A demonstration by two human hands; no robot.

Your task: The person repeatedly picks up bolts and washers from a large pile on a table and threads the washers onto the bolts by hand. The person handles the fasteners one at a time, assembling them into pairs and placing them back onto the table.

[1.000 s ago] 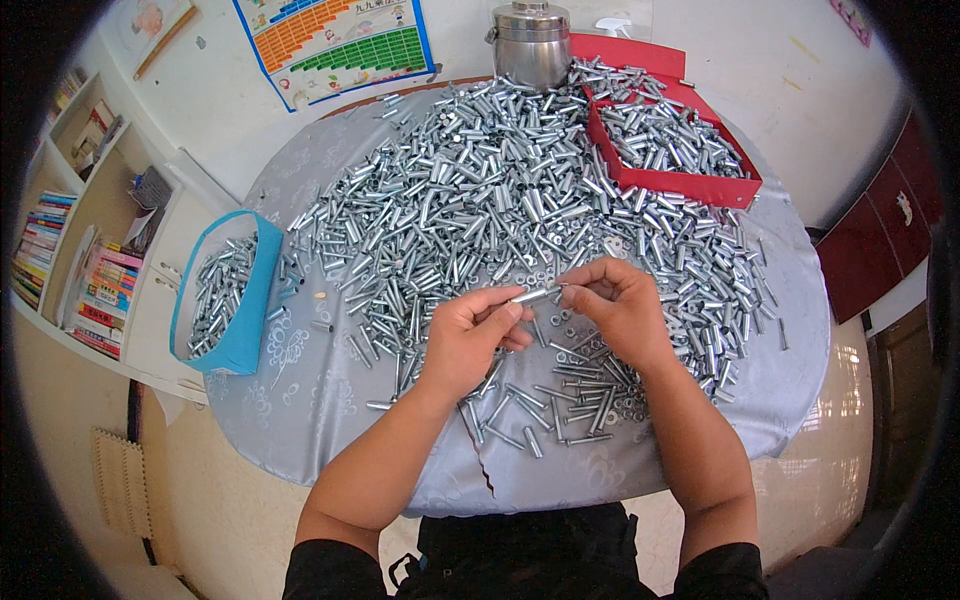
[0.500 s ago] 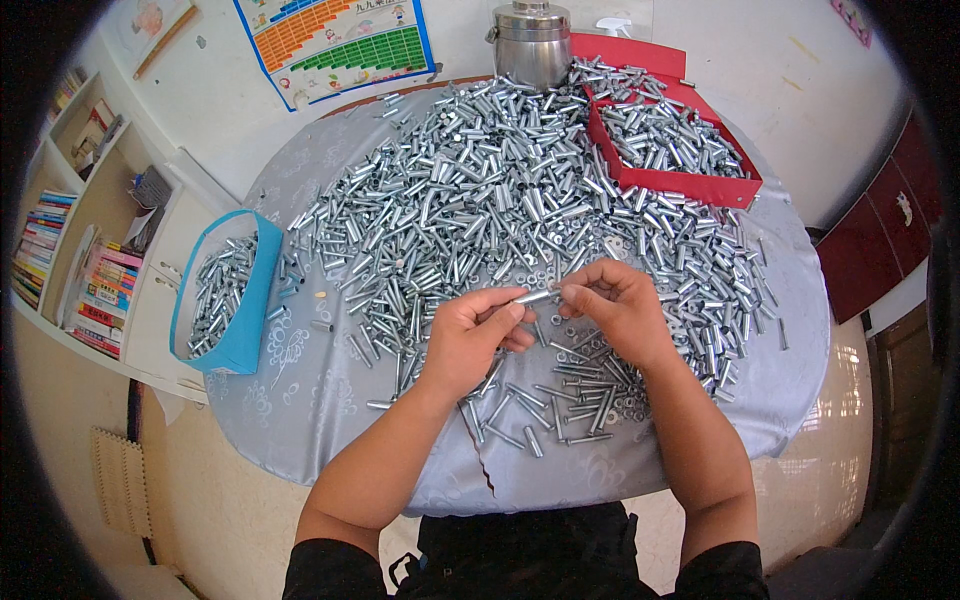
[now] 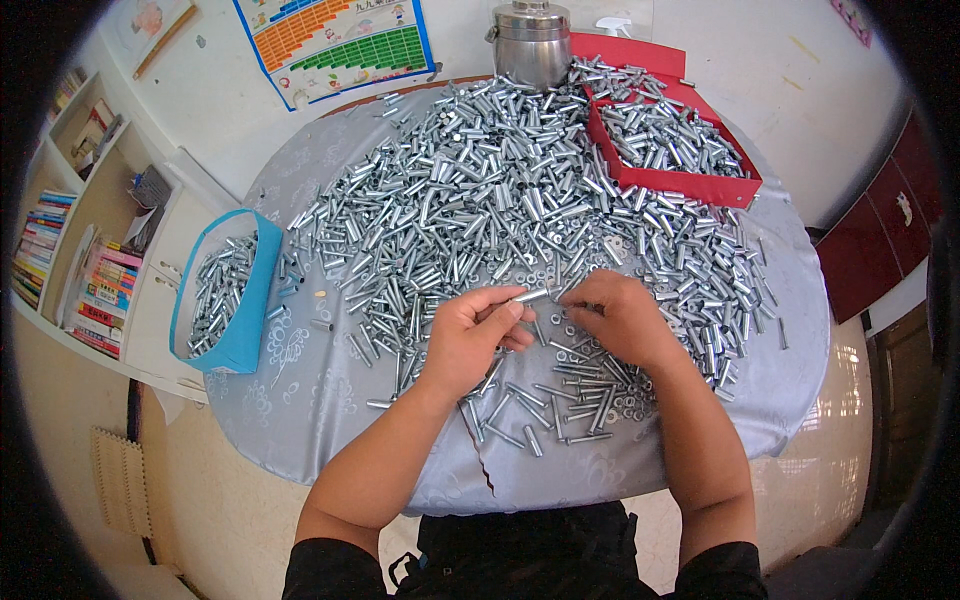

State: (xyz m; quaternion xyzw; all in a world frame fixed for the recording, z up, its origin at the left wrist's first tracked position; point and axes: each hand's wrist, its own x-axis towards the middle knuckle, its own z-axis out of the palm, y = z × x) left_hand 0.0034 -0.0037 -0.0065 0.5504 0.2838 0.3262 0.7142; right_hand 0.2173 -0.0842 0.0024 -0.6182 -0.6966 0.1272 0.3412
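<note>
My left hand pinches a shiny metal expansion bolt between thumb and fingers, its sleeve lying nearly level and pointing right. By that free end is my right hand, thumb and fingers bent together; whatever lies between the fingertips is hidden or too small to make out. Under and between the hands lie loose nuts and washers. Closer to me, several long thin bolts are scattered, along with one short sleeve.
A big heap of metal sleeves and bolts covers much of the round, grey-clothed table. A blue bin of similar parts stands left, a red box of them back right. Behind the heap is a steel pot.
My right hand has shifted slightly down, its fingertips drawing a little away from the bolt's end. The left hand holds the expansion bolt in almost the same place.
</note>
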